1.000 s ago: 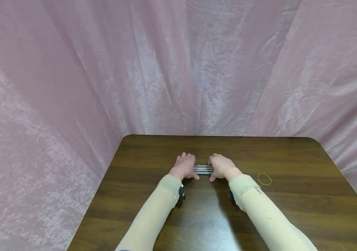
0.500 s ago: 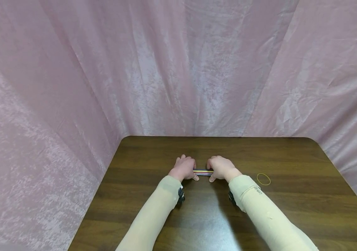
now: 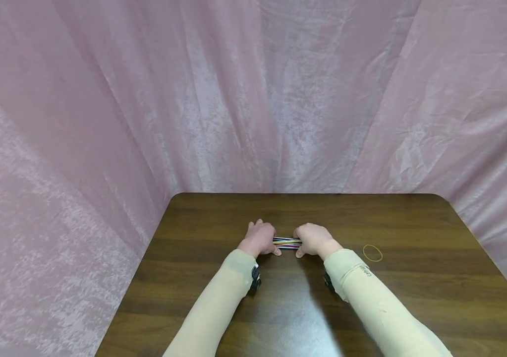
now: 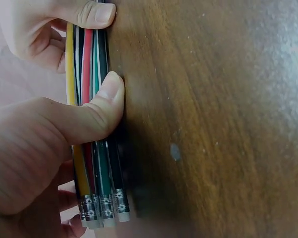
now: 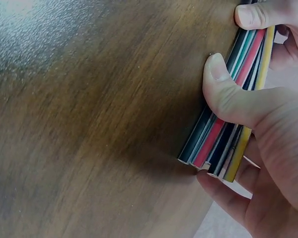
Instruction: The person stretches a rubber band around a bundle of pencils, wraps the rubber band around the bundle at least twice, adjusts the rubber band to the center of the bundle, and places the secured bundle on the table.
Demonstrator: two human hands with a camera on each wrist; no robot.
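Note:
A bundle of several striped pencils (image 3: pixel 287 243) lies crosswise between the two hands at the middle of the table. My left hand (image 3: pixel 259 239) grips it near the eraser ends, thumb on the near side; metal ferrules and white erasers (image 4: pixel 108 213) stick out past that hand in the left wrist view. Around the other end my right hand (image 3: pixel 314 239) holds the pencils, its thumb (image 5: pixel 223 91) across them. Flat, unsharpened ends (image 5: pixel 208 166) show there in the right wrist view. Yellow, red, green and black barrels are visible; the far-side fingers are partly hidden.
A thin yellow rubber band (image 3: pixel 372 253) lies on the brown wooden table (image 3: pixel 414 297), right of the right hand. Pink curtains (image 3: pixel 235 99) hang behind the table's far edge and at both sides.
Both hands keep their hold in nearly the same place. The pencils between them have shifted and turned: the flat row bunched together, and now a yellow one crosses the others at a slant.

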